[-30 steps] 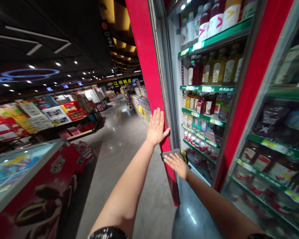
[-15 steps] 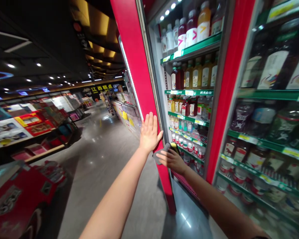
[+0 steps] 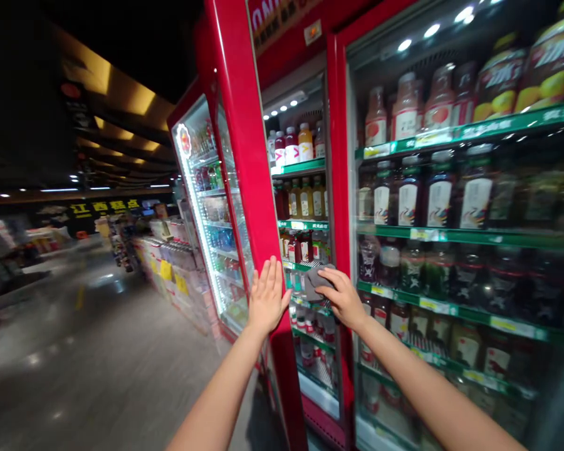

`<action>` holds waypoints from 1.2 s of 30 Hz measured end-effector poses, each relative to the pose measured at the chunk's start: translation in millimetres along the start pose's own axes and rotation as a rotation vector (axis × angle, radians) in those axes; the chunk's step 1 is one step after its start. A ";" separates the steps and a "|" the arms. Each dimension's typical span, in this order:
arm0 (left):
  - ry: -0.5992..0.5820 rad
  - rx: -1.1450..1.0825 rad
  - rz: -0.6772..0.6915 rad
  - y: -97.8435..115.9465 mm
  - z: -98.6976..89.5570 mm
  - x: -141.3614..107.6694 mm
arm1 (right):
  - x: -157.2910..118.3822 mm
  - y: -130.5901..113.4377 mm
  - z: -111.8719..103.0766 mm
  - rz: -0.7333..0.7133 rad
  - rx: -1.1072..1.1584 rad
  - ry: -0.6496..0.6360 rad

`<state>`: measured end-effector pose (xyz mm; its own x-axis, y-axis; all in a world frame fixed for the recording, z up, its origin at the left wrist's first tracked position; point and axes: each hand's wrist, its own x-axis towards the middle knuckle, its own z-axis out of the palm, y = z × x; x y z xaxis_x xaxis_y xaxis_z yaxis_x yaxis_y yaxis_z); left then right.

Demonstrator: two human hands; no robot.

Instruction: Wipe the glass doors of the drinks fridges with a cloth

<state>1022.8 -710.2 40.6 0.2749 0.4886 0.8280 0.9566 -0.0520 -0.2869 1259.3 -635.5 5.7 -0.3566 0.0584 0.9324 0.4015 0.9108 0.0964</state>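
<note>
My left hand (image 3: 267, 304) lies flat with fingers stretched on the red door frame (image 3: 244, 156) of a drinks fridge. Fingers of my right hand (image 3: 344, 299) are closed on a grey cloth (image 3: 314, 282), just right of that frame. Behind the cloth are green-edged shelves with bottles (image 3: 305, 147) and small red-and-white containers. Whether the cloth touches glass is hard to tell.
To the right stands another red-framed glass section (image 3: 341, 207) full of bottles. A lit fridge (image 3: 219, 219) is beyond the door on the left. Stacked goods (image 3: 169, 263) line the grey walkway (image 3: 98, 351).
My view has turned right, bringing more of the fridge into sight. The right hand with the cloth appears higher and farther from the left hand, which still lies on the red frame.
</note>
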 end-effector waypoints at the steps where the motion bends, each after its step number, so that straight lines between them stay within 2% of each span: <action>1: 0.020 -0.010 0.013 6.1 5.4 5.9 | 9.7 9.1 -12.8 0.010 -0.011 0.041; 4: 0.056 -0.051 0.065 23.5 21.8 24.5 | 37.3 34.1 -46.9 0.011 -0.043 0.135; 8: 0.088 -0.089 0.114 43.8 44.4 49.6 | 64.8 64.2 -85.1 0.004 -0.081 0.177; 14: 0.093 -0.090 0.175 71.7 80.4 92.0 | 90.8 99.1 -131.4 0.031 -0.121 0.251; 17: 0.126 -0.108 0.162 86.4 90.0 119.5 | 104.9 110.9 -150.9 0.064 -0.088 0.305; 21: 0.204 -0.142 0.151 102.1 90.7 161.9 | 133.8 125.9 -171.5 0.086 -0.006 0.361; 26: 0.306 -0.179 0.136 108.5 82.3 222.8 | 191.3 140.4 -195.9 0.081 -0.025 0.411; 28: 0.348 -0.195 0.134 107.5 77.0 251.4 | 219.4 139.4 -207.4 -0.015 -0.126 0.405; 31: 0.421 -0.223 0.129 104.6 67.7 297.1 | 264.5 132.9 -219.7 -0.215 -0.403 0.356; 33: 0.454 -0.232 0.102 102.8 62.2 324.7 | 295.1 130.0 -220.6 -0.308 -0.603 0.321; 36: 0.463 -0.220 0.033 101.7 58.4 352.5 | 335.2 133.9 -210.3 -0.358 -0.798 0.264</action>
<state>1211.3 -492.3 275.2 0.2714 0.0492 0.9612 0.9308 -0.2676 -0.2491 1370.9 -580.0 404.4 -0.4073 -0.3577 0.8404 0.8031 0.2980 0.5160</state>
